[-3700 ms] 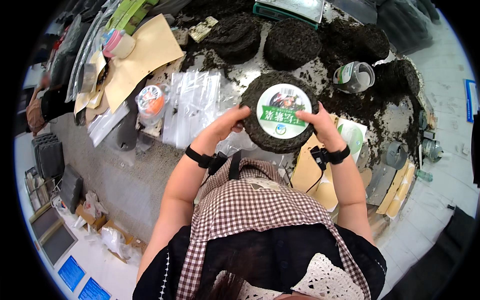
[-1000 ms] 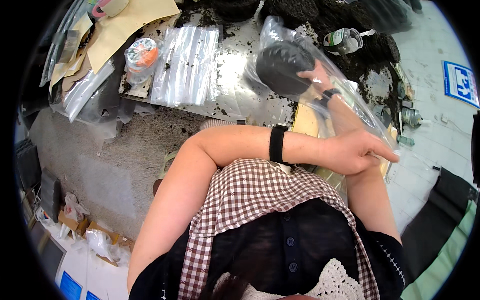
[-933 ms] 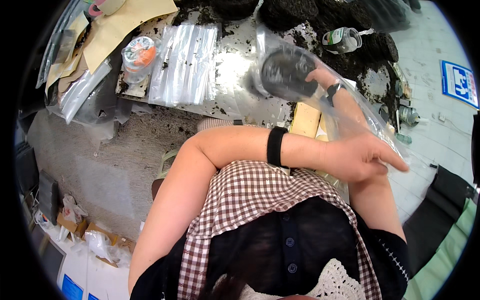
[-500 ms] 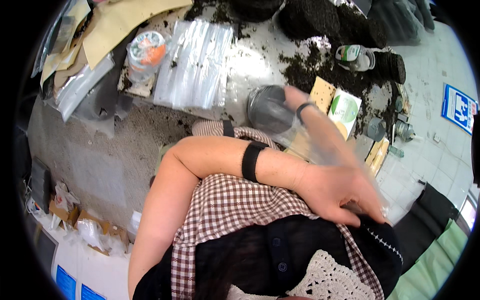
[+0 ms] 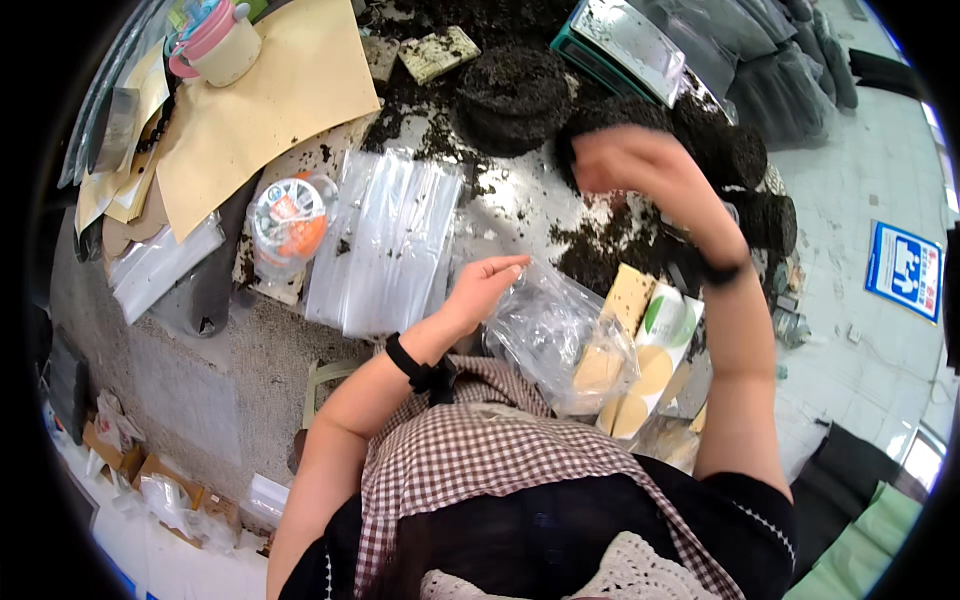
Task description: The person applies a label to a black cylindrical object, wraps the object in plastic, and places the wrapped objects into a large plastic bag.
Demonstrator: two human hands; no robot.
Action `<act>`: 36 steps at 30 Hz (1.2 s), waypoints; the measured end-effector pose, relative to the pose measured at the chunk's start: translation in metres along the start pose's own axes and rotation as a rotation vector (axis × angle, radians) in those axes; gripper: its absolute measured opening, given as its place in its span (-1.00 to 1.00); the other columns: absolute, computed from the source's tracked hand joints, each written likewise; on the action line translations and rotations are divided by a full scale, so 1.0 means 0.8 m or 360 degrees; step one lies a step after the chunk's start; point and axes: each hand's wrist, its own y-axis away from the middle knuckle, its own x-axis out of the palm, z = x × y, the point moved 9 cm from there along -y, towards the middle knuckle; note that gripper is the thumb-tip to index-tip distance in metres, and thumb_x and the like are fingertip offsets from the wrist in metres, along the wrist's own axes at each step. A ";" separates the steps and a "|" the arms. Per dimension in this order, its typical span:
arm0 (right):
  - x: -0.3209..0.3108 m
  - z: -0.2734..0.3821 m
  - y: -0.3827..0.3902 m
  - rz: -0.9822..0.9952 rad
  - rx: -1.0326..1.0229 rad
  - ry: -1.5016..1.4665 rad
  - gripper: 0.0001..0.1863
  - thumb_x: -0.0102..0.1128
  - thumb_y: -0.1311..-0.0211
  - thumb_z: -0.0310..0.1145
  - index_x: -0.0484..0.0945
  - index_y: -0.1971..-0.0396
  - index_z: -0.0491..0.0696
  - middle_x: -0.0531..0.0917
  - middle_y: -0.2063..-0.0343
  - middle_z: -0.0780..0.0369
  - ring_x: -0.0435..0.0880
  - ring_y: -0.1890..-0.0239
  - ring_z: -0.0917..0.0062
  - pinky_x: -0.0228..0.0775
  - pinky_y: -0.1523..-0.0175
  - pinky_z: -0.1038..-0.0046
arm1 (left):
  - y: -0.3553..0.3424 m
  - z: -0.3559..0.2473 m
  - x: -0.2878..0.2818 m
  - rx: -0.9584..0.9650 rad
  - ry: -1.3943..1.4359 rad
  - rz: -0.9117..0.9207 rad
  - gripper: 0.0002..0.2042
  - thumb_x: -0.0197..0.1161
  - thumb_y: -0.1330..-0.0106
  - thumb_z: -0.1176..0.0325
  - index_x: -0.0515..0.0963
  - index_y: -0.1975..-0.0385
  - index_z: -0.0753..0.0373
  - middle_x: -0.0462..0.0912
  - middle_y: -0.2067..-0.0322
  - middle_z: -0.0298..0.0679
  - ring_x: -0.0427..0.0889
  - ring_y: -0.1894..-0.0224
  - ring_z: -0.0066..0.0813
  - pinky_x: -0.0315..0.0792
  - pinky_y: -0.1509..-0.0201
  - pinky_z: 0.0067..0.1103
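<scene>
My left hand (image 5: 488, 285) pinches the upper corner of a crumpled clear plastic bag (image 5: 548, 335), which lies over the table's front edge and cream label sheets (image 5: 660, 330). My right hand (image 5: 625, 165), blurred by motion, is raised to the dark round cakes (image 5: 720, 140) at the back right; its fingers are too smeared to read. Another stack of dark cakes (image 5: 510, 105) stands at the back middle. Left of my left hand lie a pile of flat clear bags (image 5: 385, 240) and a wrapped tub with orange labelling (image 5: 293, 225).
A pink-lidded cup (image 5: 225, 55) stands by large tan papers (image 5: 265, 120) at the back left. A teal-sided metal device (image 5: 625, 50) and dark bagged bundles (image 5: 780, 80) are at the back right. Dark flakes (image 5: 595, 250) litter the metal table (image 5: 520, 215).
My left hand has moved from the lower right up to the middle. My right hand has risen toward the back stacks. The bag, earlier around a dark disc, now lies crumpled and flatter.
</scene>
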 end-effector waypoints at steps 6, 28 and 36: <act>-0.199 -0.239 -0.312 -0.0520 0.0452 0.1149 0.03 0.46 0.00 0.03 0.17 -0.33 -0.29 0.35 -0.27 -0.09 0.34 -0.32 0.13 0.30 -0.28 0.27 | -0.047 -0.020 -0.065 -0.0364 -0.0056 -0.0257 -0.49 0.06 -0.44 0.01 0.50 -0.16 0.33 0.56 -0.14 -0.16 0.56 0.13 -0.52 0.37 0.22 -0.65; -0.107 -0.193 -0.055 -0.0398 0.0170 -0.1110 -0.67 0.37 -0.14 -0.37 0.59 0.15 -0.25 0.71 0.24 0.14 0.72 0.20 0.45 0.60 0.04 0.42 | -0.033 -0.113 -0.080 0.0124 0.0196 -0.0608 -0.41 0.14 -0.39 0.02 0.35 -0.26 0.35 0.55 -0.09 -0.34 0.18 0.58 -0.77 0.04 0.60 -0.74; -0.032 -0.185 0.094 -0.0878 0.0102 -0.1149 -0.48 0.41 -0.11 -0.32 0.47 -0.02 -0.27 0.67 0.15 0.12 0.70 0.19 0.45 0.56 0.04 0.42 | 0.051 -0.177 -0.007 0.0495 0.0577 -0.0531 -0.62 -0.02 -0.43 0.49 0.35 -0.24 0.37 0.53 0.24 -0.39 0.26 0.58 -0.72 0.21 0.59 -0.76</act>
